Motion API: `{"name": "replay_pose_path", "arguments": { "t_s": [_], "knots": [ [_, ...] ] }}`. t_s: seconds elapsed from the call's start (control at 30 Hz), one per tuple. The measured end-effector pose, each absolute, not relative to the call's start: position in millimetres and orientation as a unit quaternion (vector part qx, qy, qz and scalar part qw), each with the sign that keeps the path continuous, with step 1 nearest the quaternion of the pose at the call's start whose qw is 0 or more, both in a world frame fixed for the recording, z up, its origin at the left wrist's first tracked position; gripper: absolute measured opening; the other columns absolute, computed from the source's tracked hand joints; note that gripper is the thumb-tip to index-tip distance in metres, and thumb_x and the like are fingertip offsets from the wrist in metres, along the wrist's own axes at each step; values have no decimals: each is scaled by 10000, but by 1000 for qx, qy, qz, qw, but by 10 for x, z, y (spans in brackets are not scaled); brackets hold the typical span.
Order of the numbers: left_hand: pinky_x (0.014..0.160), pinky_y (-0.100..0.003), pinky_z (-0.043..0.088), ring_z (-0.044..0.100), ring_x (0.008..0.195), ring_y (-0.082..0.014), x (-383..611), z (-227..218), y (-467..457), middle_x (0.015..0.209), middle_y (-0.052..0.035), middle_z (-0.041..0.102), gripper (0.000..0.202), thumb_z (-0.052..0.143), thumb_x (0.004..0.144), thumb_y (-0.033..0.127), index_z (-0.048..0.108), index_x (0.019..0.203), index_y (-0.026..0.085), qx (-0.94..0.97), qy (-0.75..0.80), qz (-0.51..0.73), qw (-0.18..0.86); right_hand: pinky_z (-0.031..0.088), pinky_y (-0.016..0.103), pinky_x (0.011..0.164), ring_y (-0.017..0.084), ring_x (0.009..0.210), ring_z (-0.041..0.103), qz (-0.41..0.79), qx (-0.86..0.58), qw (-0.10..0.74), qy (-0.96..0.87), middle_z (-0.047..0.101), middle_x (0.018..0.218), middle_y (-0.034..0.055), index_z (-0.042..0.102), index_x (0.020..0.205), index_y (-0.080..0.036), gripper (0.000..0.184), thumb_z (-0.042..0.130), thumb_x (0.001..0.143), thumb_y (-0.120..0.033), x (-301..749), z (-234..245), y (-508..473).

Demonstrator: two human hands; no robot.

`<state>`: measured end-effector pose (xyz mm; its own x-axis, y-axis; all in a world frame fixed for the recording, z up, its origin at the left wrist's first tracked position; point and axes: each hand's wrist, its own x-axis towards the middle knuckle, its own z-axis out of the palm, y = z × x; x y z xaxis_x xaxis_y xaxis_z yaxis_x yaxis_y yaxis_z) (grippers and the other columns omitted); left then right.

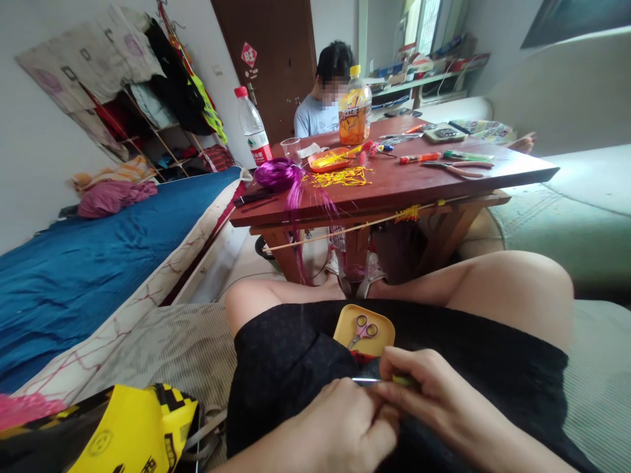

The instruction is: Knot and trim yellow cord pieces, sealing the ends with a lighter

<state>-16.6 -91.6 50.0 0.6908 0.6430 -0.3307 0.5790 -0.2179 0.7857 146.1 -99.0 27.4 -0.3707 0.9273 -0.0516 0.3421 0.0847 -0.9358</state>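
My right hand (424, 384) is closed around the yellow-green handle of a slim tool (365, 381). Its thin metal end points left, over the back of my left hand; I cannot make out its exact kind. Close beside it, my left hand (340, 424) has its fingers curled in, and whatever they hold is hidden. Both hands are above black cloth on my lap. Just beyond them a small yellow tray (340, 328) rests on the cloth, with pink-handled scissors (363, 330) in it. Something red shows at the tray's near edge, partly covered.
Ahead stands a dark red table (419, 171) with purple strands (280, 174), yellow pieces (340, 176), an orange tray (315, 167), pliers (461, 169) and bottles (355, 112). A thin stick (345, 230) crosses its front edge. Another person (315, 112) sits behind it. A yellow bag (133, 427) lies at left.
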Motion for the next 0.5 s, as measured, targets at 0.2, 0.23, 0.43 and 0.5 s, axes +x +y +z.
{"name": "replay_pose_path", "arguments": {
  "t_s": [0.2,0.23,0.43,0.5],
  "knots": [
    [622,-241,444,598,744,-189,-184,269,-1027,946,-17,661,422,615,697,446,613,1054,222,787,379,-39,485,232,204,441,70,463,322,752,-405,344,-390,403,517,-63,440,574,-183,401,662,680,-500,1285,-47,-1093],
    [604,-247,446,607,734,-200,-178,241,-1041,939,-30,666,468,611,689,492,610,1066,215,788,389,-49,475,215,201,438,61,455,288,761,-396,353,-373,381,493,-72,432,554,-179,424,673,661,-511,1260,-87,-1097],
    [481,-266,404,619,563,-230,-92,272,-1125,659,-61,680,395,480,772,518,701,807,193,804,440,-141,373,176,204,427,49,433,229,755,-409,386,-337,336,449,-88,391,507,-186,466,689,629,-523,1180,-181,-1108],
    [468,-275,398,625,556,-246,-64,300,-1143,654,-80,688,411,474,768,522,706,802,186,801,458,-151,354,160,206,416,46,420,212,752,-415,393,-329,325,429,-93,387,495,-188,470,692,625,-521,1167,-197,-1113]
  ]
}}
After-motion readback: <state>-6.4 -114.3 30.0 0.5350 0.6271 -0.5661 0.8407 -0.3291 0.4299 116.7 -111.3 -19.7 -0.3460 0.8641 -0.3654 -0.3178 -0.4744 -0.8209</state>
